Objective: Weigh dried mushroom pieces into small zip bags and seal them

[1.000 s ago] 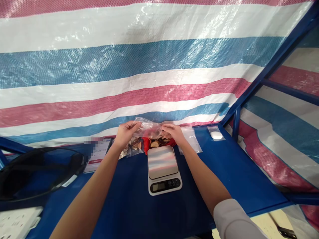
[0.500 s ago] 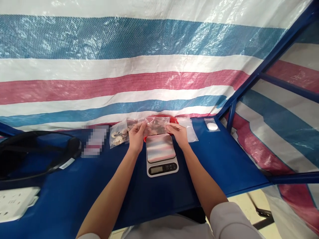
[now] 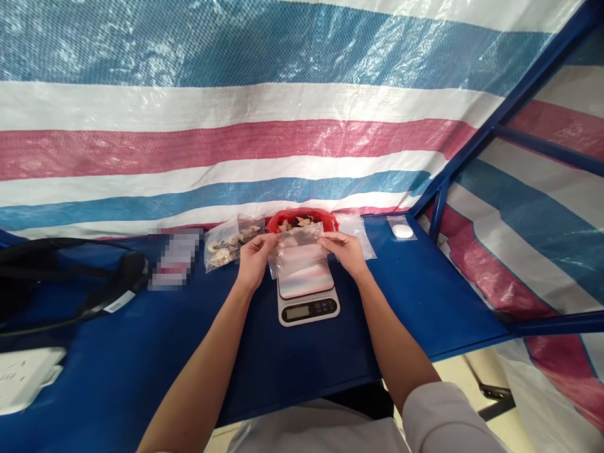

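A clear plastic bag point(image 3: 299, 251) is stretched between my two hands, above the plate of a white digital kitchen scale point(image 3: 309, 308). My left hand point(image 3: 255, 259) pinches the bag's left upper corner. At the right upper corner, my right hand point(image 3: 346, 250) has it between thumb and fingers. The bag looks flat, and the scale's plate shows through it. Just behind it sits a red mesh bag point(image 3: 333, 221) with brownish dried pieces in it. Beside my left hand lies a clear bag of pale shell-like pieces point(image 3: 221, 250).
Right of my hands lie a flat clear bag point(image 3: 363, 238) and a white oval item in a small bag point(image 3: 402, 231). A black strap point(image 3: 134, 270), a blurred-out packet point(image 3: 177, 258) and a white power strip point(image 3: 28, 377) are on the left. Striped sheeting point(image 3: 236, 145) hangs behind the blue table point(image 3: 179, 340).
My hands have lowered the clear bag toward me, over the scale's plate. The red mesh bag and its contents now show behind it. The view has shifted slightly.
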{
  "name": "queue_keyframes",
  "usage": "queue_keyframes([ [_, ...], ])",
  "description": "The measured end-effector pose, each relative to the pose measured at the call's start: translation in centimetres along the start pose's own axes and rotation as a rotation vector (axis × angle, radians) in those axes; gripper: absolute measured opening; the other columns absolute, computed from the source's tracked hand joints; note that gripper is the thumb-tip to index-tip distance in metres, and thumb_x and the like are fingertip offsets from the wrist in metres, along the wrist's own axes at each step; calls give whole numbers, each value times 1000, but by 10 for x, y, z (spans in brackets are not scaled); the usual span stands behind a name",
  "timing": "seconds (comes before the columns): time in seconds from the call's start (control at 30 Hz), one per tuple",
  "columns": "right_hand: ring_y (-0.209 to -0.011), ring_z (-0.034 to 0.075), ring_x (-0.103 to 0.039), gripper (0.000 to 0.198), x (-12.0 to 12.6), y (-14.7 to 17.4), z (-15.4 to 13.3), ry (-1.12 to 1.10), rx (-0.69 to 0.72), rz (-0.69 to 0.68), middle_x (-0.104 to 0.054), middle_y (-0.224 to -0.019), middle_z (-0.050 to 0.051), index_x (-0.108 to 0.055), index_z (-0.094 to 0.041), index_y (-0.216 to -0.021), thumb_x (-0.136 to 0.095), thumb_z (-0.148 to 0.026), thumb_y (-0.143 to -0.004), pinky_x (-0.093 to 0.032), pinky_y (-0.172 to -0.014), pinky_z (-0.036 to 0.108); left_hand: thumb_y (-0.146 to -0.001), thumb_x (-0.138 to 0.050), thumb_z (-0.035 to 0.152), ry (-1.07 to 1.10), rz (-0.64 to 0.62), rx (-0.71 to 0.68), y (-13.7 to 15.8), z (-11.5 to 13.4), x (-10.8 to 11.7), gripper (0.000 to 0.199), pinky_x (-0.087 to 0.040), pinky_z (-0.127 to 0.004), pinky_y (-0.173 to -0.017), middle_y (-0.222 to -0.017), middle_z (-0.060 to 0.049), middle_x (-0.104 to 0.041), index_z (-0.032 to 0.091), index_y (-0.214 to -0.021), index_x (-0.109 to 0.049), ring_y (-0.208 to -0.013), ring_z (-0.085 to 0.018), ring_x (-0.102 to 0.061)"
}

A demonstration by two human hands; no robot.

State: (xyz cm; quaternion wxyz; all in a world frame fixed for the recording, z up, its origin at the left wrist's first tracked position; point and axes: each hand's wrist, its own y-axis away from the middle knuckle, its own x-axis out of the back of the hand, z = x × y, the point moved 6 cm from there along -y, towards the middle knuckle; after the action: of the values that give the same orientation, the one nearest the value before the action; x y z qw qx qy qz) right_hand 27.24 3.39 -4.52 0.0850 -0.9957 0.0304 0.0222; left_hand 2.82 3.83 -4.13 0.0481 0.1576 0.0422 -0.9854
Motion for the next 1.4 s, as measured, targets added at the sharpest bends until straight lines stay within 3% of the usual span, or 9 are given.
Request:
queue_keyframes([
  [0.23, -62, 14, -62, 37, 1, 2, -3, 12, 14, -10, -75, -79, 2, -80, -21, -91, -85, -48, -67, -56, -64, 32, -59, -93, 47, -85, -103, 92, 3, 9, 3, 41, -53, -27, -65, -82, -6, -76, 17, -83, -80, -70, -16, -65],
  [0.43, -66, 17, -67, 33, -9, 0, -10, 94, 53, -148, -76, -81, 3, -81, -22, -94, -81, -48, -73, -57, -66, 33, -69, -85, 53, -439, -290, 54, 8, 48, -11, 42, -53, -30, -78, -91, -7, -79, 19, -94, -81, -86, -24, -69],
  [0.53, -69, 20, -69, 29, -18, -3, -21, 200, 89, -225, -76, -78, 3, -81, -23, -96, -78, -45, -77, -58, -69, 34, -76, -77, 56, -691, -443, -18, 3, 63, -31, 39, -48, -27, -65, -79, -4, -75, 19, -87, -81, -72, -21, -66],
  [0.67, -85, 24, -73, 23, -32, -6, -39, 329, 135, -308, -79, -87, 3, -82, -25, -97, -75, -40, -81, -59, -79, 36, -78, -75, 54, -720, -550, -19, -9, 66, -50, 37, -45, -27, -60, -74, -3, -72, 18, -84, -79, -62, -16, -61],
  [0.77, -96, 25, -73, 21, -35, -5, -44, 312, 139, -302, -80, -98, 3, -82, -27, -97, -75, -39, -82, -59, -87, 39, -77, -77, 50, -612, -527, -14, -13, 62, -52, 36, -48, -28, -67, -83, -6, -75, 17, -88, -79, -72, -18, -64],
  [0.9, -102, 26, -73, 29, -21, -3, -38, 176, 116, -129, -79, -104, 4, -81, -26, -98, -80, -45, -77, -61, -91, 41, -77, -79, 49, -386, -396, -55, -8, 54, -44, 34, -50, -30, -68, -81, -7, -74, 16, -85, -79, -71, -18, -64],
  [1.07, -85, 24, -75, 51, -13, -1, -8, -34, -132, -24, -78, -95, 6, -79, -21, -102, -84, -57, -66, -66, -71, 37, -73, -84, 47, -160, -217, -70, 1, 37, -43, 34, -53, -29, -68, -75, -5, -73, 16, -82, -77, -66, -16, -64],
  [1.23, -80, 22, -74, 49, -15, -3, 0, -120, -196, -1, -77, -85, 5, -78, -20, -90, -86, -59, -62, -65, -66, 33, -73, -84, 46, -86, -99, -84, 7, 24, -47, 33, -55, -31, -69, -74, -3, -73, 16, -84, -76, -64, -16, -66],
  [1.4, -77, 21, -72, 46, -9, -4, -1, -145, -183, 5, -76, -80, 3, -78, -20, -88, -86, -57, -62, -63, -65, 32, -73, -84, 46, -105, -111, -17, 6, 21, -46, 33, -56, -31, -68, -74, -5, -73, 16, -83, -76, -66, -18, -67],
])
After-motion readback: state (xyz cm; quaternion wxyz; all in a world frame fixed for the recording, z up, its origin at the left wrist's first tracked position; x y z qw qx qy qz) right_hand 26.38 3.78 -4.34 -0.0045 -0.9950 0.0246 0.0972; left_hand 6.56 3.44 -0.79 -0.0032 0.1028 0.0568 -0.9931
